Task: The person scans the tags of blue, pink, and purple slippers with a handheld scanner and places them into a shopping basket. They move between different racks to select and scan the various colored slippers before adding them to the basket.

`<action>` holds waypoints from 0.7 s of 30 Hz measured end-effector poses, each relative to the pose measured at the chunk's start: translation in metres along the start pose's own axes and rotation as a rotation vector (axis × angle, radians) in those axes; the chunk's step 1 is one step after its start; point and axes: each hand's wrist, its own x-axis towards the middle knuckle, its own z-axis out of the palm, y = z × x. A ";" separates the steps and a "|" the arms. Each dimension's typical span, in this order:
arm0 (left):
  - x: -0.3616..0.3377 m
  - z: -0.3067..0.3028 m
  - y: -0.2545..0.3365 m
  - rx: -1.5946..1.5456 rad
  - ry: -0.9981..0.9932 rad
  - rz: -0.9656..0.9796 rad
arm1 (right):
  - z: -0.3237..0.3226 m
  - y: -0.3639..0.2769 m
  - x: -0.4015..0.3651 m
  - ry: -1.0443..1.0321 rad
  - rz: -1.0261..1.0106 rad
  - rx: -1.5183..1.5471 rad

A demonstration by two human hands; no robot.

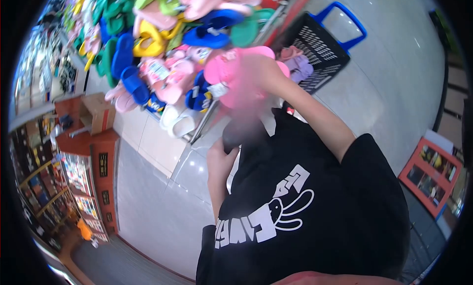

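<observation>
My right hand (263,75) is on the bright pink slippers (224,68) at the front edge of the heap, its fingers bent and partly smeared by a blur. Pink shows on both sides of the hand. Lower down, my left hand (222,159) is raised in front of my black T-shirt, curled against a dark rounded thing (234,137) too blurred to name. Around the pink pair lie blue slippers (207,37), light pink slippers (177,80) with a tag and white slippers (178,123).
A black shopping basket (320,48) with a blue handle stands on the tiled floor (399,83) at the right, with purple clogs (298,67) in it. Red-brown shelving (88,152) with small goods lines the left. A red-framed case (431,174) stands at far right.
</observation>
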 end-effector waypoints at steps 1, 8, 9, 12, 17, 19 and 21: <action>0.000 0.014 0.010 0.012 -0.019 0.030 | -0.019 0.019 -0.030 0.112 0.035 0.071; 0.013 0.098 0.050 0.041 -0.249 0.089 | -0.092 0.129 -0.209 0.056 0.595 -0.060; 0.018 0.103 0.055 0.055 -0.315 0.086 | -0.094 0.139 -0.225 0.035 0.628 -0.105; 0.035 0.111 0.058 0.147 -0.445 0.039 | -0.092 0.164 -0.261 -0.021 0.678 -0.145; 0.090 0.126 0.042 0.358 -0.652 -0.054 | -0.072 0.187 -0.277 -0.019 0.759 -0.148; 0.122 0.147 0.019 0.439 -0.699 -0.031 | -0.063 0.204 -0.273 -0.072 0.741 -0.165; 0.151 0.181 -0.023 0.422 -0.658 -0.012 | -0.053 0.219 -0.256 -0.081 0.799 -0.171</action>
